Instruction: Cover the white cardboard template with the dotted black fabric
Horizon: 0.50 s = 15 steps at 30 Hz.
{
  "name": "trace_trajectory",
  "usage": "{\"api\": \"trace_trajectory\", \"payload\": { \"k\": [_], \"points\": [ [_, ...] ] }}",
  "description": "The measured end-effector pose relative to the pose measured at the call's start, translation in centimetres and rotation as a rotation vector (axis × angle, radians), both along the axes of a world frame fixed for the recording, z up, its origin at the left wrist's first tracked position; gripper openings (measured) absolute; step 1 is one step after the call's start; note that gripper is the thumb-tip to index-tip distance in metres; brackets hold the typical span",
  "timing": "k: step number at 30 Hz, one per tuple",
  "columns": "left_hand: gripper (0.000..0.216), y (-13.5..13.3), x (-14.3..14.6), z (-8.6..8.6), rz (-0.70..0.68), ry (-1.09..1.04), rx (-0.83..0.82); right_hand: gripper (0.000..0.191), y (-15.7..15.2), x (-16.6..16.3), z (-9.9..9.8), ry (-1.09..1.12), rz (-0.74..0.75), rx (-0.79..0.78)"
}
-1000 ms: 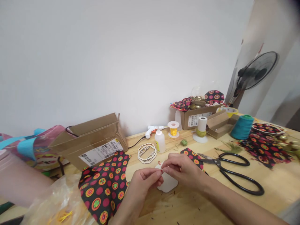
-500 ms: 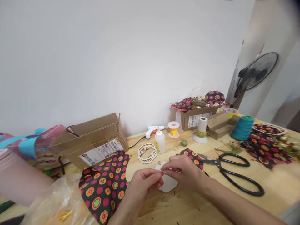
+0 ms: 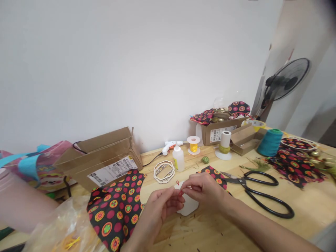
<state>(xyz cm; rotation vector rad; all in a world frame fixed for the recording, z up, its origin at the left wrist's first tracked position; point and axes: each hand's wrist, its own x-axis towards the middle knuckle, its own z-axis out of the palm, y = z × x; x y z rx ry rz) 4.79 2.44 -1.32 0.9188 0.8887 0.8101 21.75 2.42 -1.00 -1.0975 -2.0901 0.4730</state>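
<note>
My left hand (image 3: 164, 204) and my right hand (image 3: 204, 190) meet over a white scalloped plate (image 3: 191, 207) near the front of the table. Their fingertips pinch a thin red cord, mostly hidden by the fingers. A small loop of the red cord (image 3: 177, 182) stands out above the fingertips. Beyond the hands lie pale lattice cutouts (image 3: 164, 172) and a squeeze bottle (image 3: 179, 159). Black patterned fabric (image 3: 117, 206) spreads left of my left hand, and another fabric piece (image 3: 214, 175) lies partly behind my right hand. Big black-handled scissors (image 3: 245, 182) rest open to the right.
A cardboard box (image 3: 105, 157) and a clear plastic bag (image 3: 65, 224) stand at left. At the back are a glue gun (image 3: 169, 147), a yellow thread spool (image 3: 193, 145), a green cord roll (image 3: 224, 147) and a filled box (image 3: 217, 131). A teal thread cone (image 3: 270, 143) is at right.
My left fingers have loosened and spread a little near the red cord. The right hand keeps its pinch, and the whole view has shifted slightly.
</note>
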Motion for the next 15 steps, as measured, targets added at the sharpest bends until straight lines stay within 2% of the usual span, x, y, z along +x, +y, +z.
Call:
{"api": "trace_trajectory", "payload": {
  "k": [2,8,15],
  "points": [
    [0.030,-0.04,0.05,-0.04,-0.001,0.018,0.004,0.016,0.00,-0.01,0.12,-0.004,-0.008,-0.010],
    [0.021,0.32,0.17,-0.90,-0.055,0.130,0.192,0.016,-0.06,0.00,0.19,-0.006,-0.013,-0.021],
    [0.021,0.15,0.12,-0.71,-0.035,0.186,0.183,0.015,-0.12,-0.58,-0.33,-0.029,0.012,0.018]
  ]
}}
